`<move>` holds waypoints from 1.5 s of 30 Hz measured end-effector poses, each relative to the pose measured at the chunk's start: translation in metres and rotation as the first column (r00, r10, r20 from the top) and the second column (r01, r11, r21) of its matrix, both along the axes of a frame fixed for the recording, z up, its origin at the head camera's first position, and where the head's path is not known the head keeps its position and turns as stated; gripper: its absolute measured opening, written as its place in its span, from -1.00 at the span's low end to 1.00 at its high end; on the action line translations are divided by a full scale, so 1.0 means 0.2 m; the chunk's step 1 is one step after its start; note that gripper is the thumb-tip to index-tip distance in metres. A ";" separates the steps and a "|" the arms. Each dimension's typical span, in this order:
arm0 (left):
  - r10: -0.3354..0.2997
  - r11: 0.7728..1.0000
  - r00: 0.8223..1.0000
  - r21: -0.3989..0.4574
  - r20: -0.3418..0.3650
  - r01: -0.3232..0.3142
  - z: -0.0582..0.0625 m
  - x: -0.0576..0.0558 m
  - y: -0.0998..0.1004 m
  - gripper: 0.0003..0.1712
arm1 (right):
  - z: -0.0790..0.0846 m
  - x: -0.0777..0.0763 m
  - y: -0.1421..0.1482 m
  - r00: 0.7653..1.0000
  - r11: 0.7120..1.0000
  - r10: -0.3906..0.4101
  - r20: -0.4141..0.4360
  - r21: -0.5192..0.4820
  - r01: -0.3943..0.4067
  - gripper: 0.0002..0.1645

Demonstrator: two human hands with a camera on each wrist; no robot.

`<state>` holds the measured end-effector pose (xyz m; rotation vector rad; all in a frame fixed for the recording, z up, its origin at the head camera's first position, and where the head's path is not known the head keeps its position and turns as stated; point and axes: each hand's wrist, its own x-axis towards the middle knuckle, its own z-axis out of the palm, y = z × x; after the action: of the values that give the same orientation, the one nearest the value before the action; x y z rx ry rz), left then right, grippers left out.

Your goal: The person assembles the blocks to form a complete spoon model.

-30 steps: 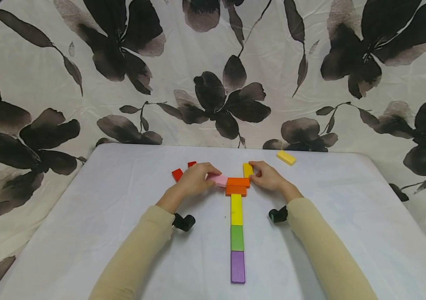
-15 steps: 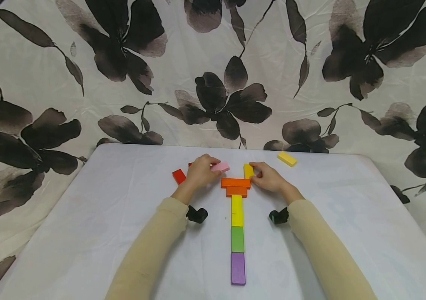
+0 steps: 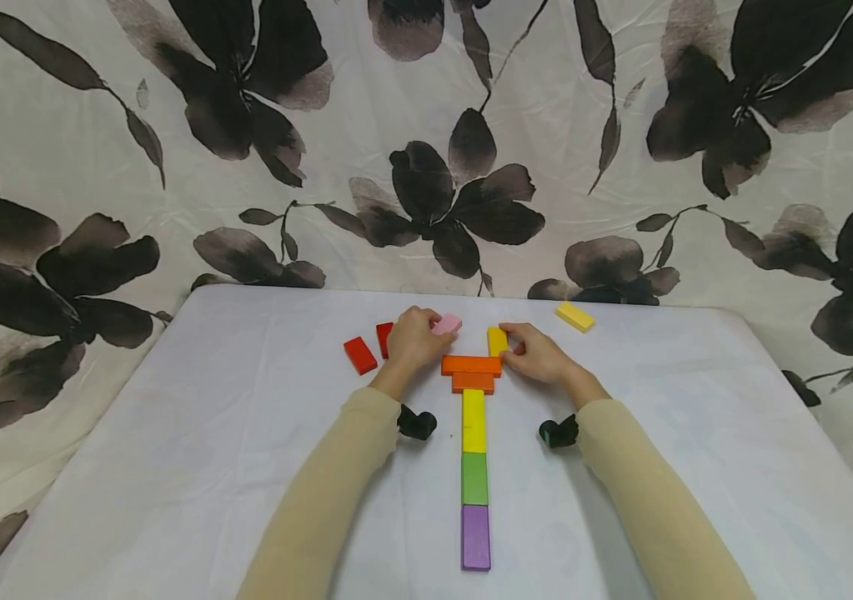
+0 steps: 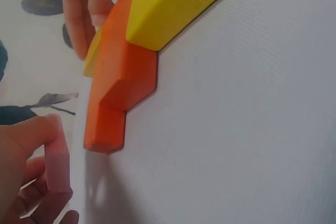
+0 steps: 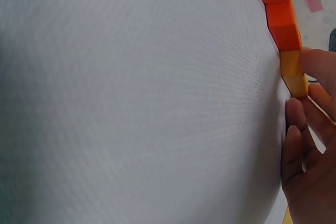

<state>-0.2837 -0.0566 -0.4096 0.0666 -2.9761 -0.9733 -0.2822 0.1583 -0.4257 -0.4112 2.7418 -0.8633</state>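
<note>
My left hand pinches a pink block between thumb and fingers, held apart from the orange blocks, behind their left part in the head view. My right hand has thumb and fingers on a yellow block, which meets the right end of the longer orange block. In front of that lies a shorter orange block. From it a straight column runs toward me: a yellow block, a green block and a purple block.
Beside my left hand lie a red block and a second red block, partly covered by the hand. Another yellow block rests near the far edge of the white table. A floral cloth hangs behind.
My left hand has carried the pink block away from the longer orange block's left end, toward the far side and rightward, uncovering more of the red blocks. The right hand stays on its yellow block.
</note>
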 end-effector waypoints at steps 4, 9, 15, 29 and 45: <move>0.029 1.000 1.000 0.008 0.008 -0.029 -0.03 -0.01 0.02 -0.48 | 0.00 0.00 0.00 1.000 1.000 0.013 -0.015 -0.004 -0.013 -0.31; 0.038 0.998 0.999 -0.047 -0.015 -0.039 -0.06 -0.02 0.05 -0.47 | -0.01 0.00 0.00 0.999 1.000 0.018 -0.032 -0.004 -0.019 -0.33; 0.047 0.993 0.999 -0.109 -0.023 -0.049 -0.07 -0.01 0.08 -0.44 | 0.00 0.00 0.00 0.999 1.000 0.017 -0.036 -0.006 -0.017 -0.33; -0.041 0.998 0.999 -0.044 0.006 0.041 -0.07 -0.03 0.05 -0.55 | 0.01 0.01 0.00 1.000 1.000 0.018 -0.023 -0.010 -0.018 -0.32; -0.114 0.988 0.993 -0.098 0.028 0.117 -0.06 -0.04 0.03 -0.61 | -0.01 0.00 0.00 1.000 1.000 0.009 -0.021 -0.003 -0.009 -0.32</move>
<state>-0.2907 -0.0500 -0.4216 -0.0978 -3.0733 -0.8366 -0.2824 0.1583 -0.4276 -0.4351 2.7555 -0.8667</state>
